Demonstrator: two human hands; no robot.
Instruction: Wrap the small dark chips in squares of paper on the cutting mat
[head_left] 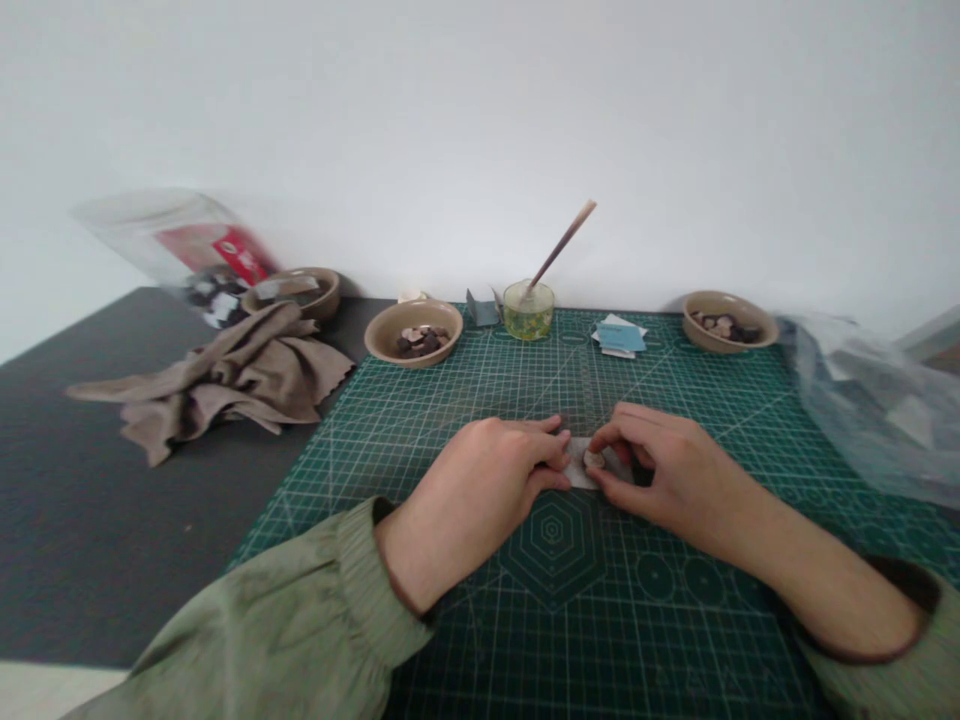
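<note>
A small pale strip (pixel 577 472) lies on the green cutting mat (pixel 551 640) between my hands. My left hand (pixel 499 470) rests at the strip's left end, its fingers close together on the edge; whether they pinch it is hard to tell. On the right, my right hand (pixel 660 455) has thumb and forefinger closed round a small round light piece (pixel 594 460), held at the strip's surface. Part of the strip is hidden under the right fingers.
Behind are two bowls of small pieces (pixel 413 333) (pixel 729 322), a green glass cup (pixel 529 312) with a brush, and blue and white cards (pixel 619 337). A brown cloth (pixel 240 375), another bowl (pixel 322 295) and a plastic bag (pixel 169 235) lie left; a clear bag (pixel 877 400) is right.
</note>
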